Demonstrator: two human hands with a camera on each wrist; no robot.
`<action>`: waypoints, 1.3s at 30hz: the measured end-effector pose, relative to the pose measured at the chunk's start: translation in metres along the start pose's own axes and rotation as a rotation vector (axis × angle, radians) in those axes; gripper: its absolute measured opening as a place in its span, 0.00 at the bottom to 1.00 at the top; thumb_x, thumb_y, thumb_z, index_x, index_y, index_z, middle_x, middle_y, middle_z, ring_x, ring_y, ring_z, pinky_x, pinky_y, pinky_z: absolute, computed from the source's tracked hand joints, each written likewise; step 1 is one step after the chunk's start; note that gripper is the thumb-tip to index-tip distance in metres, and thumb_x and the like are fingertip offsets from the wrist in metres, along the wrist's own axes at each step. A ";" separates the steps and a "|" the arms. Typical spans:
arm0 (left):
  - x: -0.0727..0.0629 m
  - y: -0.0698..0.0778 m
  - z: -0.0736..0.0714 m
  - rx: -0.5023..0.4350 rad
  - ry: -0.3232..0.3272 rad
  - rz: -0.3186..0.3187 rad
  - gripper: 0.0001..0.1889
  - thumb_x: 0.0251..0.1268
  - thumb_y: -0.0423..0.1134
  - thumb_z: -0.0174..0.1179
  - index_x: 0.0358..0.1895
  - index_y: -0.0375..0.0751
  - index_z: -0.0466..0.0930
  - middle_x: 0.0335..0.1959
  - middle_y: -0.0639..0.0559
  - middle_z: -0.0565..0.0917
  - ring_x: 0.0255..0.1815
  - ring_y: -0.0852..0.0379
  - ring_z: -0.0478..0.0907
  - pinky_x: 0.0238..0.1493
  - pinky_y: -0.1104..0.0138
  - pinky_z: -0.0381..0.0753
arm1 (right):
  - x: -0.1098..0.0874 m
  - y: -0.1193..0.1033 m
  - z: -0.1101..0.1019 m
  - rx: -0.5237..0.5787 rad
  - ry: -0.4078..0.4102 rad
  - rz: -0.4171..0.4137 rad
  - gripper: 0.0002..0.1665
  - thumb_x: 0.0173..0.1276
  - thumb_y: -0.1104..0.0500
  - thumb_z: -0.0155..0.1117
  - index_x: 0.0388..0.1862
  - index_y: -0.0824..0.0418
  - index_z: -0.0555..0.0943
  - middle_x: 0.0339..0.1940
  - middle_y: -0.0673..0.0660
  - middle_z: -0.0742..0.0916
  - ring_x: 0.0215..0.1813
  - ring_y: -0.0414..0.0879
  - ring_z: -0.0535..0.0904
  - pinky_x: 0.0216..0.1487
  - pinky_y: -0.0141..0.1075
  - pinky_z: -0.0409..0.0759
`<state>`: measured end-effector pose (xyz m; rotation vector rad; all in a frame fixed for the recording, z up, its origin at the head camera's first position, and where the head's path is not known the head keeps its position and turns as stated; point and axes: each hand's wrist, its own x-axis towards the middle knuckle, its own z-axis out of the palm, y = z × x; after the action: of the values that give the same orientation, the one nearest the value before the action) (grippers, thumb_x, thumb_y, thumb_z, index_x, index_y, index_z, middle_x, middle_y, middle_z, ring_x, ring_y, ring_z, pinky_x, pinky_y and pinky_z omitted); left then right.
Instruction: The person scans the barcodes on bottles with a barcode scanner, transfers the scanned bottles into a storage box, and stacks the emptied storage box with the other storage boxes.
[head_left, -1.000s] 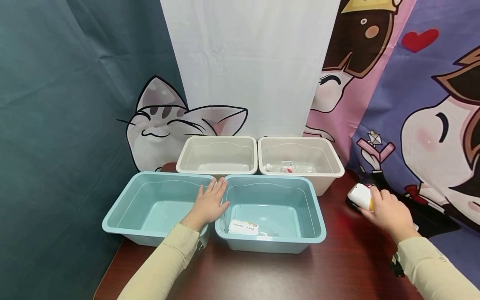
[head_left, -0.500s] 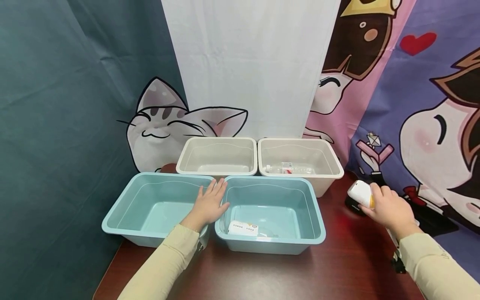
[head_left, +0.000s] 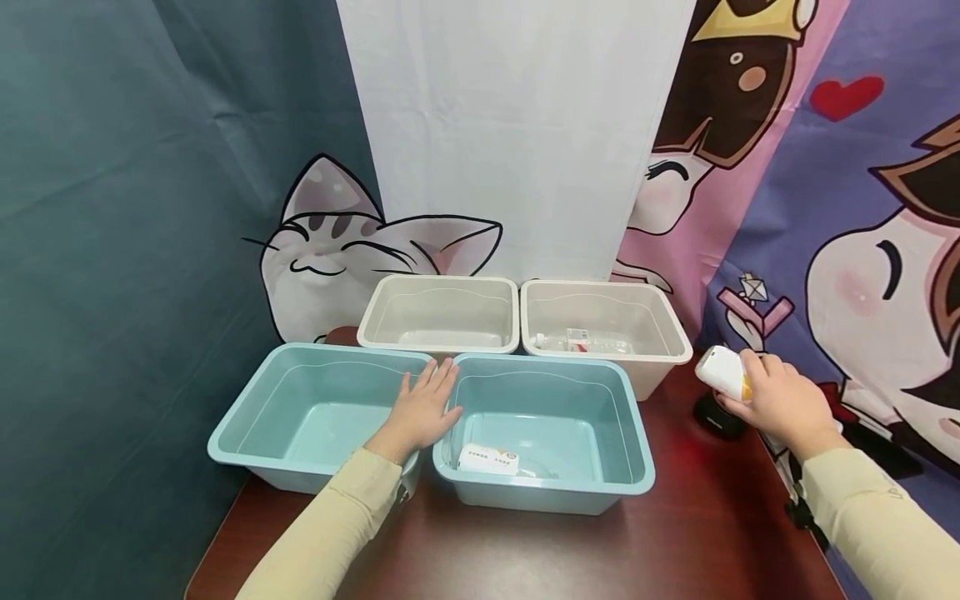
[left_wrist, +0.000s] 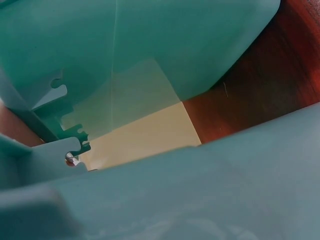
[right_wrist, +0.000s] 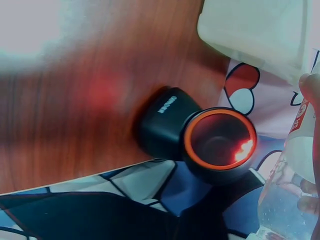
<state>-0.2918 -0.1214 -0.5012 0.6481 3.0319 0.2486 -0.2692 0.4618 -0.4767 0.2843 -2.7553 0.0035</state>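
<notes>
Head view: the right hand [head_left: 789, 407] grips a bottle [head_left: 720, 372] near the tabletop's [head_left: 697, 517] right edge — close by a black scanner [head_left: 718, 417] — while the left hand [head_left: 418, 414] (fingers spread) rests at the blue tubs' [head_left: 540, 483] adjoining rims.

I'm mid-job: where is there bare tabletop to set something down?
Bare tabletop lies along the near side of the right blue bin, and between that bin and the black scanner. It's crowded around the scanner, where the right hand holds a bottle, and where the left hand lies over the blue bins' adjoining rims.
</notes>
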 end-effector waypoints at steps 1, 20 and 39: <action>0.000 0.000 0.000 0.001 0.004 0.001 0.40 0.76 0.59 0.45 0.82 0.42 0.49 0.84 0.48 0.48 0.83 0.43 0.42 0.76 0.36 0.45 | 0.003 -0.001 -0.001 0.000 0.005 -0.008 0.52 0.48 0.41 0.81 0.59 0.69 0.65 0.38 0.73 0.78 0.32 0.68 0.76 0.23 0.62 0.74; 0.001 -0.001 0.002 0.026 0.001 -0.005 0.40 0.77 0.61 0.44 0.83 0.44 0.47 0.84 0.49 0.47 0.84 0.45 0.41 0.76 0.37 0.44 | 0.064 -0.033 -0.007 -0.002 0.048 -0.152 0.44 0.47 0.45 0.81 0.53 0.64 0.67 0.30 0.64 0.76 0.29 0.58 0.73 0.24 0.56 0.75; 0.001 -0.002 0.005 0.026 -0.004 -0.011 0.40 0.77 0.61 0.43 0.83 0.45 0.46 0.84 0.51 0.46 0.84 0.46 0.39 0.77 0.37 0.42 | 0.112 -0.082 0.009 -0.013 -0.031 -0.167 0.48 0.52 0.39 0.77 0.65 0.60 0.70 0.40 0.67 0.79 0.36 0.63 0.77 0.33 0.60 0.79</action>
<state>-0.2930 -0.1223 -0.5066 0.6327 3.0389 0.2076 -0.3583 0.3592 -0.4478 0.5136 -2.7524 -0.0623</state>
